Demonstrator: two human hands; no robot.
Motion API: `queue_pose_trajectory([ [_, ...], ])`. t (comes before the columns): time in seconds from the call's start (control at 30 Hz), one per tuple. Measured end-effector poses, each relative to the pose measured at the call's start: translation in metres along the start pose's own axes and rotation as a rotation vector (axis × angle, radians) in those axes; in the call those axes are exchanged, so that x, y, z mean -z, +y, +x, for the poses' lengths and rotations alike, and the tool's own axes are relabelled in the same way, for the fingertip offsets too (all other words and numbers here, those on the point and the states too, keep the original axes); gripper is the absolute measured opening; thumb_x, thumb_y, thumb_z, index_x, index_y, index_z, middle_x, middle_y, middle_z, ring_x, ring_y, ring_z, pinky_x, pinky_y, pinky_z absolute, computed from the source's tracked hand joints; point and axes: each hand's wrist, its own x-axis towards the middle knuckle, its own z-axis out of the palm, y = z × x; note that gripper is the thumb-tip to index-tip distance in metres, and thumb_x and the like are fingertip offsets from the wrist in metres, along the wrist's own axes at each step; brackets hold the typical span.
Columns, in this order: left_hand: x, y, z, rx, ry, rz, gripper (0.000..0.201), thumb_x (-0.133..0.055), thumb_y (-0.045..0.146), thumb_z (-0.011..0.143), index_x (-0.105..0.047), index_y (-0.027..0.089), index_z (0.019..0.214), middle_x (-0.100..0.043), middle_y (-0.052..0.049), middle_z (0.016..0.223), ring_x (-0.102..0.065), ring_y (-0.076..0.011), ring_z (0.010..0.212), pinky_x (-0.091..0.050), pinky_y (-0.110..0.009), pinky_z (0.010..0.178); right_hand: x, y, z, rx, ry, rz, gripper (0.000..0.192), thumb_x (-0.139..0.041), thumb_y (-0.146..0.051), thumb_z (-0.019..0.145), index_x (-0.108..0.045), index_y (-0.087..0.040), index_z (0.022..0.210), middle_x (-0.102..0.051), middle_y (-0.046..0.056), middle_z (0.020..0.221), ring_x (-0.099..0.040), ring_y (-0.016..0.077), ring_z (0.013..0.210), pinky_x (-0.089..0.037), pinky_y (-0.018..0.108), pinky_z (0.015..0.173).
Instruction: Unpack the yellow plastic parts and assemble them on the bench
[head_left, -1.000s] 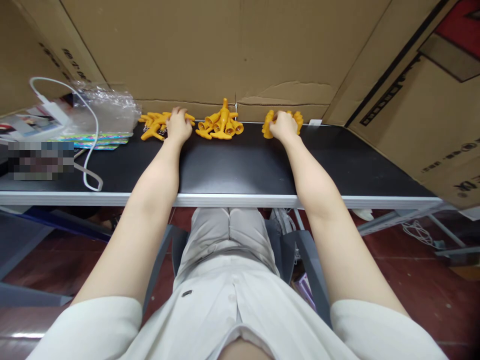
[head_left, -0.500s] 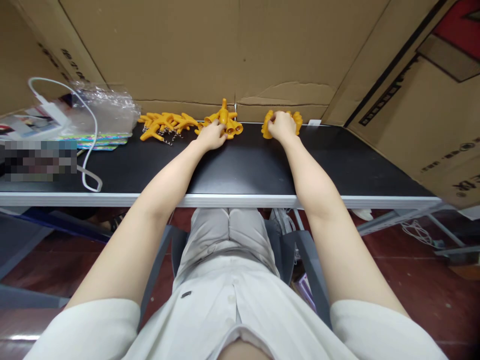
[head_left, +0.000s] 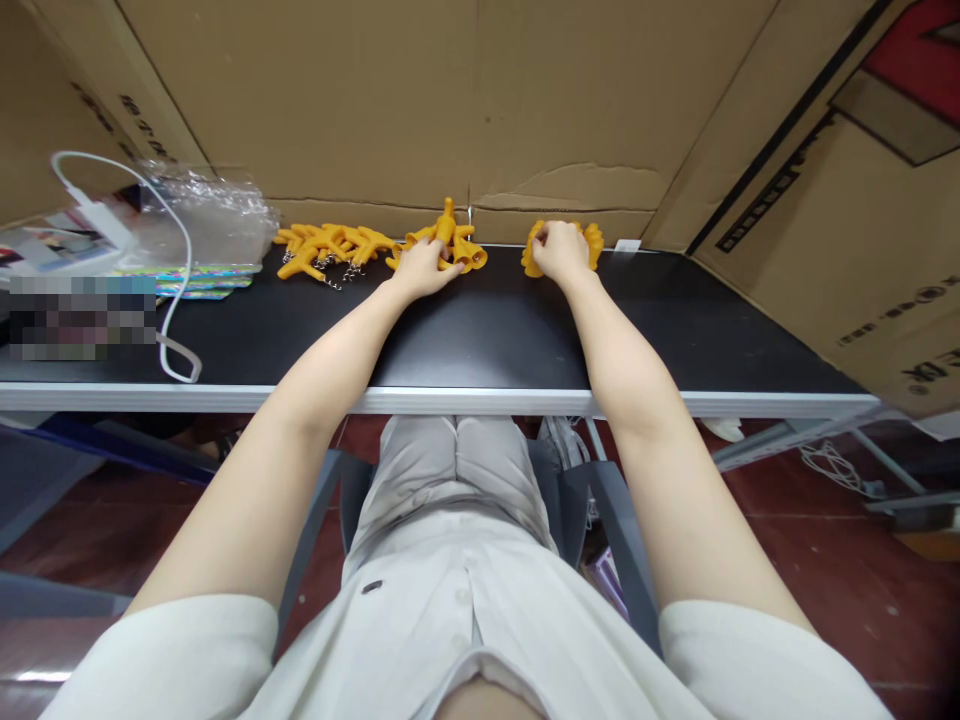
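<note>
At the counter's (head_left: 480,340) far edge, the left hand (head_left: 421,270) lies on the middle cluster of orange plastic pieces (head_left: 459,247), fingers curled over it. The right hand (head_left: 559,251) grips the right orange cluster (head_left: 592,243).

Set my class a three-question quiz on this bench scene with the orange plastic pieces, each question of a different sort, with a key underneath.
1. True or false: the left hand rests on the middle cluster of orange pieces.
2. Multiple choice: where is the right hand? A, on the white cable; B, on the right cluster of orange pieces; C, flat on the black tabletop.
3. Fill in: the left pile of orange pieces, which no hand touches, lies beside a crumpled clear plastic ____.

Key: 1 true; 2 B; 3 bag.
</note>
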Motion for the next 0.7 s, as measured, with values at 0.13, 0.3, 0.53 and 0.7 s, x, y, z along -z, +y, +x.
queue_pose_trajectory([
  [0.13, 0.01, 0.008, -0.005, 0.095, 0.097, 0.055, 0.038, -0.068, 0.049, 0.106, -0.069, 0.024, 0.135, -0.068, -0.019, 0.139, -0.06, -0.0444, 0.143, -0.047, -0.059, 0.122, 0.004, -0.004, -0.004, 0.105, 0.012, 0.011, 0.051, -0.042, -0.021, 0.109, -0.071, -0.014, 0.15, -0.074, 0.021, 0.146, -0.066, 0.0391, 0.142, -0.047, 0.059, 0.125],
  [0.3, 0.022, 0.016, -0.011, -0.019, 0.107, 0.117, 0.03, -0.062, 0.038, 0.107, -0.069, 0.023, 0.133, -0.067, -0.02, 0.139, -0.056, -0.047, 0.144, -0.042, -0.065, 0.124, 0.013, -0.017, -0.017, 0.369, 0.04, 0.019, 0.064, -0.04, -0.024, 0.108, -0.05, -0.019, 0.171, -0.05, 0.015, 0.178, -0.046, 0.0313, 0.164, -0.038, 0.054, 0.133],
  [0.53, 0.006, 0.019, -0.005, -0.343, 0.133, 0.107, 0.022, -0.058, 0.025, 0.102, -0.068, 0.019, 0.121, -0.071, -0.022, 0.13, -0.063, -0.0458, 0.135, -0.041, -0.067, 0.121, -0.003, -0.03, -0.014, 0.635, 0.074, 0.008, 0.06, -0.043, -0.029, 0.11, -0.052, -0.019, 0.169, -0.05, 0.018, 0.177, -0.04, 0.0389, 0.167, -0.023, 0.07, 0.137],
  [0.7, 0.001, 0.025, -0.002, -0.409, 0.16, 0.085, 0.031, -0.053, 0.019, 0.101, -0.066, 0.018, 0.128, -0.073, -0.021, 0.128, -0.066, -0.0417, 0.133, -0.042, -0.062, 0.122, -0.018, -0.028, -0.006, 0.643, 0.044, -0.04, 0.049, -0.036, -0.027, 0.113, -0.061, -0.015, 0.154, -0.068, 0.023, 0.153, -0.057, 0.0408, 0.149, -0.023, 0.075, 0.134],
])
